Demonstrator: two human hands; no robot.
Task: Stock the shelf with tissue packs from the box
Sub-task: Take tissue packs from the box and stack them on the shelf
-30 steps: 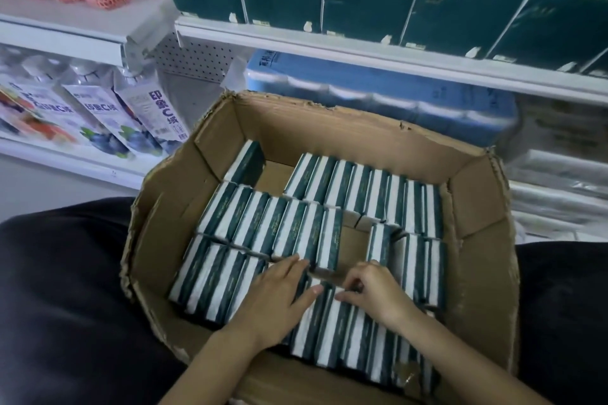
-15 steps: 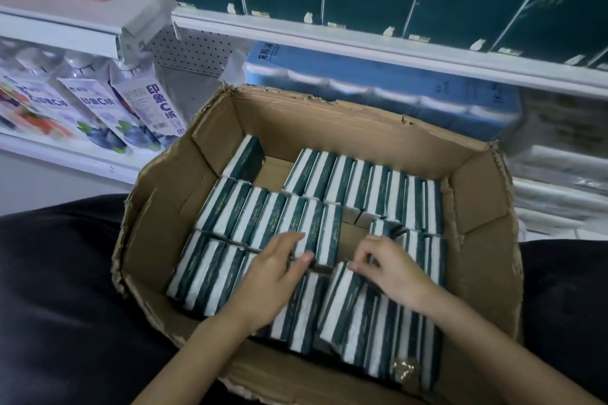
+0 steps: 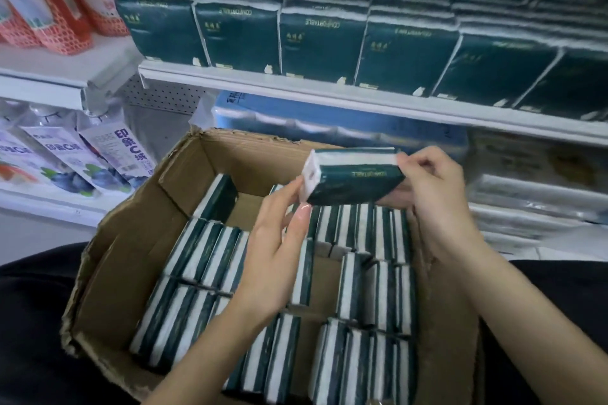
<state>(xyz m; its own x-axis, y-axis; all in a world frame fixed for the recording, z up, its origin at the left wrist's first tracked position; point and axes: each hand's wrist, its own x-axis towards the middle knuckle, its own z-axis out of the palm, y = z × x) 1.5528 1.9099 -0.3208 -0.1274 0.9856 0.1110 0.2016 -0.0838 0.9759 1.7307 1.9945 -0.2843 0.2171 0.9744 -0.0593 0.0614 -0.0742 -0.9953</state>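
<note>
Just above the box [image 3: 131, 240], the tissue pack [image 3: 358, 182] lies crosswise, long axis left to right, its right end gripped by the right hand [image 3: 437, 194] with curled fingers, while the left hand [image 3: 273, 260] touches its white left end with straight fingers, the shelf [image 3: 329, 94] ahead.

Both hands were down in the box [image 3: 125, 260] before. Now the right hand [image 3: 437, 194] holds one tissue pack [image 3: 353, 176] up above it, and the left hand [image 3: 279, 250] touches its end.
</note>
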